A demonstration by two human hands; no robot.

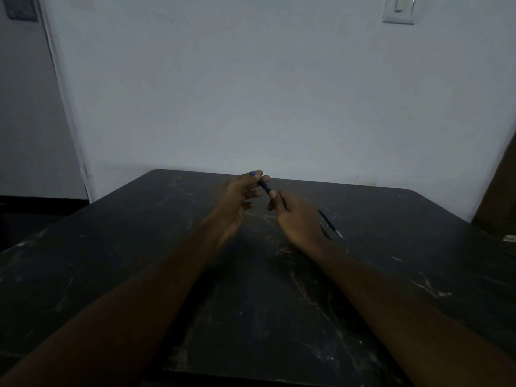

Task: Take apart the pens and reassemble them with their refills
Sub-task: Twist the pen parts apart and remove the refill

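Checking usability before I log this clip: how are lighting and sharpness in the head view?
Head view: dim and bluish; dark table swallows detail; pen between left hand and right hand is soft; pen on the table barely stands out; wide-angle bending at edges.

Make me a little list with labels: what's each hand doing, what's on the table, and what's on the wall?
left hand: pinches the far end of a dark pen with a blue tip
right hand: grips the near end of the same pen
table: dark, scratched; a second pen lies on it, just right of the right hand
wall: pale, with a light switch at upper right
lighting: dim, small pen parts hard to tell
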